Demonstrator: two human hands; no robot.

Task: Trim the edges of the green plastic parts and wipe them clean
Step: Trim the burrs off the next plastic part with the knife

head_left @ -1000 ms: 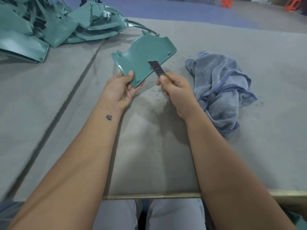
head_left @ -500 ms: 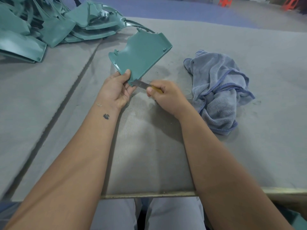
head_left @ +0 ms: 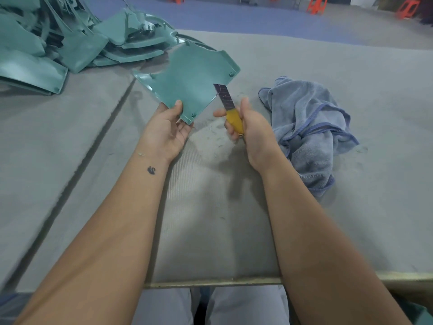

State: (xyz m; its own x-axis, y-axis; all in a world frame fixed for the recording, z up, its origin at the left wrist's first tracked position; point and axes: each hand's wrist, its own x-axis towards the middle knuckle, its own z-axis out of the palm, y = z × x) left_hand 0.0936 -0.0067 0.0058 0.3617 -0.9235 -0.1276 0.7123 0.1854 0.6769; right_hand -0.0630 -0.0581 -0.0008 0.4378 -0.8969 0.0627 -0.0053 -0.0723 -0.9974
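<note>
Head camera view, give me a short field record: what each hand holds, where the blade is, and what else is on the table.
left hand: grips the green plastic part by its near corner, lifted off the table
right hand: grips the yellow-handled knife
blade: at the part's right edge
cloth: blue-grey, crumpled, right of the hands
pile of green parts: far left
table: grey, shavings near the hands

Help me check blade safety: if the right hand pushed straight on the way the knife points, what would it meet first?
Probably the green part: the knife in the right hand points up at its right edge, tip already at or overlapping it. Depth is unclear.
</note>
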